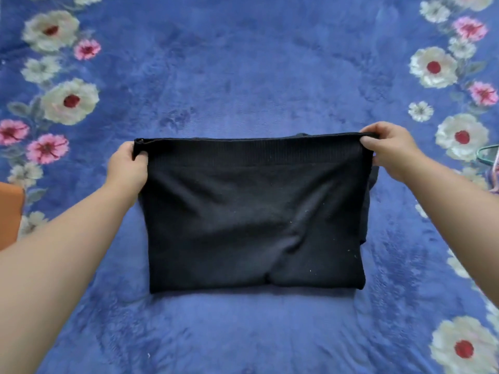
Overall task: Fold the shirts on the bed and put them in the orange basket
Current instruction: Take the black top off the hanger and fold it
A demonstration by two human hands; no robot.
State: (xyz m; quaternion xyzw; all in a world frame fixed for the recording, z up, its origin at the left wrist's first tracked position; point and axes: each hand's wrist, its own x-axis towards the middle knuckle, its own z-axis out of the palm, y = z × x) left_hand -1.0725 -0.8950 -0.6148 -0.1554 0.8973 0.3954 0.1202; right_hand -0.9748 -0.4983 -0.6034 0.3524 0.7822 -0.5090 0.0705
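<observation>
A black shirt (251,211) lies in the middle of the bed (243,76), folded into a wide block. Its ribbed edge runs along the far side, toward 12 o'clock. The left hand (127,166) pinches the far corner at 9 o'clock, thumb on top and fingers curled under the cloth. The right hand (386,149) pinches the other far corner at 3 o'clock the same way. The edge is pulled straight between the 2 hands. The bed has a fuzzy blue blanket with white and pink flowers down both sides. A bit of the orange basket (9,214) peeks in at 9 o'clock, well apart from the shirt.
</observation>
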